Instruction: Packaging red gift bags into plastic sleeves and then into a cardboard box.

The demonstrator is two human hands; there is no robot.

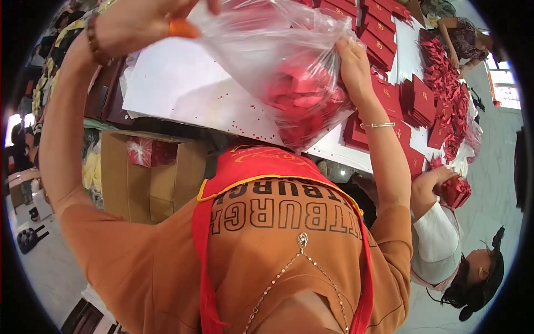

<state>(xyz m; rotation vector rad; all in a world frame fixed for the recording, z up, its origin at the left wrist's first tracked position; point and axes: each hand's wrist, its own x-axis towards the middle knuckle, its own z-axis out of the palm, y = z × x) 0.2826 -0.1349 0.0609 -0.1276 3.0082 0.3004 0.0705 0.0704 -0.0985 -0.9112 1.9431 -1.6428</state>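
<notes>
A large clear plastic bag (250, 50) stretches across the table, with a bundle of red pieces (306, 89) bunched in its lower part. My right hand (354, 64) is closed on the bag's right edge, its fingers bent over the film. At the upper left, my left hand (150, 25) is beside the bag's other end. An orange cover (183, 29) sits on its thumb, which stands apart from the blurred fingertips. The upper frame edge cuts off part of this hand. Whether the film touches it is hard to tell.
The white tabletop (172, 83) is dotted with tiny red bits. Stacks of red cards (378, 42) and a heap of red ribbons (445, 83) lie to the right. An open cardboard box (117, 178) stands below left. A co-worker (445, 234) holds red pieces at right; another person (464, 47) is beyond.
</notes>
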